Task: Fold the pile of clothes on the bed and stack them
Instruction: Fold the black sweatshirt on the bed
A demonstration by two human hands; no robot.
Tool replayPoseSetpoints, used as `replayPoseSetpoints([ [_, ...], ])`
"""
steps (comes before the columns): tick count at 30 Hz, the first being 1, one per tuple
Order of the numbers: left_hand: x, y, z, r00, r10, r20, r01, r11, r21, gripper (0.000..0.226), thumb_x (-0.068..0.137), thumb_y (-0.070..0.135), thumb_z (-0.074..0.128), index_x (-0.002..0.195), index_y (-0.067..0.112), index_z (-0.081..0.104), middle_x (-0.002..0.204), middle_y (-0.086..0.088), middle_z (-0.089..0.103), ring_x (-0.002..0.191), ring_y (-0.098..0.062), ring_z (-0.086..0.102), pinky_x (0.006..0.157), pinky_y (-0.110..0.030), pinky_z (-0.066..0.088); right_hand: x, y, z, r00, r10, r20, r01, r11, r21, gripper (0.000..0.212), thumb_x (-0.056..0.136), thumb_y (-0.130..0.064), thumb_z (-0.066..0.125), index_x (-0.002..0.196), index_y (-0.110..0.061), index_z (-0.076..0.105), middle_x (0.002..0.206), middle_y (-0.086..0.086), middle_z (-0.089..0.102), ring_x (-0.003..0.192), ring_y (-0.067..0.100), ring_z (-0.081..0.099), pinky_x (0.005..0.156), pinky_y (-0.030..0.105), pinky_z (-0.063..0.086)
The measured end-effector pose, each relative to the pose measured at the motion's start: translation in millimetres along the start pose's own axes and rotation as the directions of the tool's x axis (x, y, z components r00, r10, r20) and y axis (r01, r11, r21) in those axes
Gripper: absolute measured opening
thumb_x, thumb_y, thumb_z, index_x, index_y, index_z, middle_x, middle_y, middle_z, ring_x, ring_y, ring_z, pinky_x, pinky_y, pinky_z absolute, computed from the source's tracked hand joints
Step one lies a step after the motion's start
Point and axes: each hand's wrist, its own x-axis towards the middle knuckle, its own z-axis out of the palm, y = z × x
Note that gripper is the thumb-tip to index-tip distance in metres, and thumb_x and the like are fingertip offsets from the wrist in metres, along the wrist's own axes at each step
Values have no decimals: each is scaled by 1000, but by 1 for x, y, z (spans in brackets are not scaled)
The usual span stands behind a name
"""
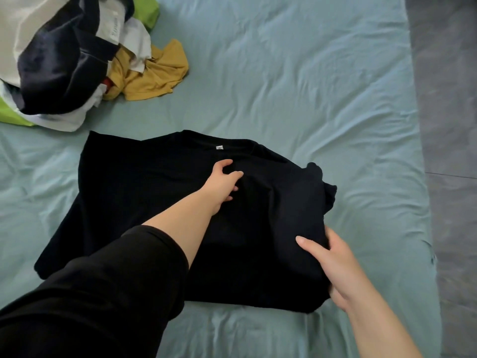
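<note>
A pile of unfolded clothes (pixel 64 60) waits at the far left of the bed (pixel 309 86) as a person works on a black T-shirt (pixel 144 202) spread mid-bed, collar pointing away and long axis running outward from the body. The left hand (pixel 224 184) pinches the cloth just below the collar, fingers curled. The right hand (pixel 333 262), nearer the hem, clamps the shirt's raised right edge, thumb on top. The flat left side, likely next to fold, lies closest to the left hand.
</note>
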Motion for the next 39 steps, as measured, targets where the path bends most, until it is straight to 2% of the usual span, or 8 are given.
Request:
replayPoseSetpoints([
  [7, -36, -1, -49, 993, -65, 96, 98, 914, -394, 80, 92, 41, 58, 147, 53, 1, 123, 13, 58, 102, -19, 68, 83, -43, 55, -22, -36, 77, 975, -48, 218, 24, 993, 111, 46, 81, -1, 64, 109, -38, 61, 101, -5, 74, 85, 13, 72, 66, 32, 53],
  [11, -70, -23, -98, 970, -53, 237, 165, 861, -481, 57, 84, 60, 59, 137, 51, 42, 129, 13, 58, 102, -21, 70, 88, -47, 54, -24, -47, 153, 967, -193, 163, 194, 981, 9, 71, 78, -3, 57, 129, -51, 46, 97, -6, 71, 66, 6, 67, 48, 22, 49],
  [15, -82, -60, -150, 969, -96, 227, 192, 871, -453, 54, 82, 73, 47, 125, 42, 59, 124, 6, 66, 111, -19, 65, 91, -44, 50, -9, -28, 238, 959, -204, 198, 248, 942, -228, 87, 80, -16, 51, 132, -71, 8, 156, -23, 20, 121, 15, 56, 85, 40, 58],
  [19, -82, -87, -177, 961, -257, 105, 278, 872, -404, 60, 79, 79, 44, 118, 38, 63, 118, 3, 68, 103, -18, 63, 74, -36, 50, 15, 12, 278, 953, -15, 304, 101, 958, -270, 88, 90, -7, 53, 148, -48, 2, 155, -29, -18, 139, 19, 36, 99, 37, 51],
  [24, -83, -87, -183, 971, -229, 77, 241, 928, -283, 74, 68, 87, 44, 120, 38, 63, 119, 3, 67, 111, -18, 60, 97, -39, 46, 37, 15, 272, 938, 80, 338, 45, 938, -344, 79, 84, -14, 55, 149, -42, 20, 157, -26, -7, 125, 17, 52, 85, 26, 56],
  [27, -95, -84, -180, 985, -153, -79, 145, 984, -100, 84, 61, 91, 45, 120, 33, 59, 107, 11, 67, 98, -9, 63, 85, -29, 49, 43, -9, 260, 943, -241, 230, 334, 671, -662, 58, 88, -14, 48, 141, -37, 41, 156, -14, 28, 125, 13, 51, 95, 28, 47],
  [32, -115, -103, -156, 992, -74, -102, 111, 901, 419, 102, 70, 65, 64, 149, 32, 8, 142, 0, 35, 106, -23, 60, 82, -36, 54, 74, -45, 286, 658, -176, 732, 623, -418, -661, 90, 84, 7, 47, 152, -37, 7, 162, -13, 0, 79, 17, 55, 47, 26, 36],
  [39, -123, -114, -165, 980, 11, -200, 40, 968, 249, 50, 84, 27, 53, 131, 32, 38, 123, 9, 52, 77, -12, 62, 65, -33, 55, 88, -59, 305, 698, -228, 679, 526, -482, -701, 36, 87, -5, 50, 119, -22, 52, 115, 2, 48, 79, 27, 59, 46, 28, 24],
])
